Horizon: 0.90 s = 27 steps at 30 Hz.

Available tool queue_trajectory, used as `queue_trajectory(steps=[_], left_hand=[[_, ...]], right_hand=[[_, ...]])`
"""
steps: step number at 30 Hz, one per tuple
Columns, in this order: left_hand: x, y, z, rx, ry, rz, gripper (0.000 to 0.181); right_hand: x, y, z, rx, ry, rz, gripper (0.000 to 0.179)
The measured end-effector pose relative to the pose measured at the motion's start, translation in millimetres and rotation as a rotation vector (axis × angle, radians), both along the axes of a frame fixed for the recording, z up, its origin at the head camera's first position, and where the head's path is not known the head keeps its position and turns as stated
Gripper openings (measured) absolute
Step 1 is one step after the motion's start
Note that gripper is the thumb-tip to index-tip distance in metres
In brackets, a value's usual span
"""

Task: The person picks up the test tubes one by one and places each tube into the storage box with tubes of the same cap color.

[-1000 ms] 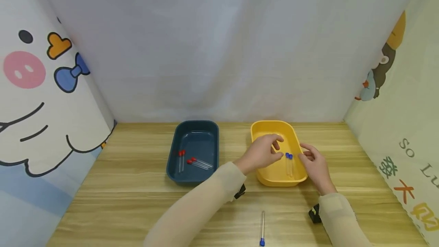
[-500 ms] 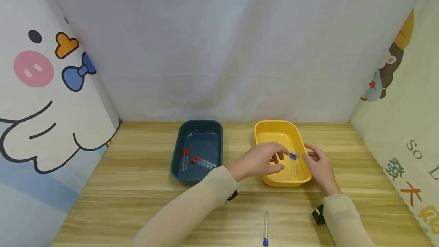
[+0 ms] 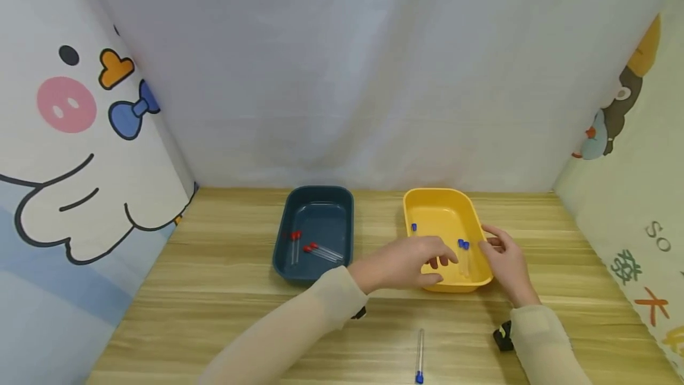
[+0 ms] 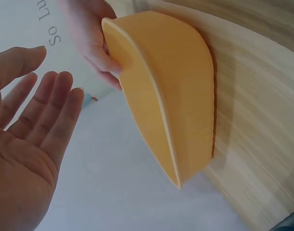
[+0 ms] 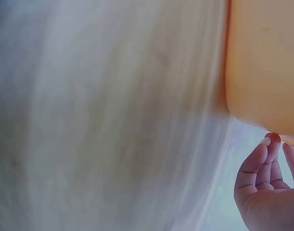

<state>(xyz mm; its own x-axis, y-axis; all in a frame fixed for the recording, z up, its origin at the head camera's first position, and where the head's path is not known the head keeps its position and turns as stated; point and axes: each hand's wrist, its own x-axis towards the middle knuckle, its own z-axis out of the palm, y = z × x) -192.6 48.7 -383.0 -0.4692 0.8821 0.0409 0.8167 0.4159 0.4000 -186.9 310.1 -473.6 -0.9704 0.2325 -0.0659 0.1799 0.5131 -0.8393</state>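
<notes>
My left hand hovers over the near left part of a yellow plastic bin, palm down, fingers loosely bent and holding nothing. My right hand grips the bin's right rim between thumb and fingers; the left wrist view shows its fingertips at that edge. Inside the bin, two blue-capped clear test tubes lie side by side. Another blue cap shows at the left wall, its tube mostly hidden by my left hand. One more blue-capped test tube lies on the wooden table in front.
A dark blue bin stands left of the yellow one, with several red-capped test tubes inside. Behind the table hangs a pale curtain. A black wrist device sits below my right sleeve.
My left hand has drawn back toward me and lower over the yellow bin, uncovering a blue cap at its left wall. The right hand stays at the rim. The head view has turned slightly left.
</notes>
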Motion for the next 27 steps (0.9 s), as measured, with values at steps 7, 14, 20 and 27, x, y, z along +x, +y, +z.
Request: queue_trajectory(steps=[7, 14, 20, 27], left_hand=[[9.9, -2.7, -9.0, -0.048, 0.04, -0.112, 0.035], [15.0, -6.0, -21.3, -0.135, 0.02, -0.176, 0.036], [18.9, -5.1, -33.1, -0.164, -0.039, -0.233, 0.039], [27.6, -3.1, -50.6, -0.205, -0.131, -0.33, 0.041]], right_hand=[[0.2, 2, 0.3, 0.009, 0.001, -0.001, 0.05], [0.4, 0, 0.6, 0.017, 0.007, 0.003, 0.05], [0.0, 1, 0.1, 0.022, 0.021, 0.011, 0.05], [-1.0, 2, -0.3, 0.03, 0.025, 0.005, 0.049]])
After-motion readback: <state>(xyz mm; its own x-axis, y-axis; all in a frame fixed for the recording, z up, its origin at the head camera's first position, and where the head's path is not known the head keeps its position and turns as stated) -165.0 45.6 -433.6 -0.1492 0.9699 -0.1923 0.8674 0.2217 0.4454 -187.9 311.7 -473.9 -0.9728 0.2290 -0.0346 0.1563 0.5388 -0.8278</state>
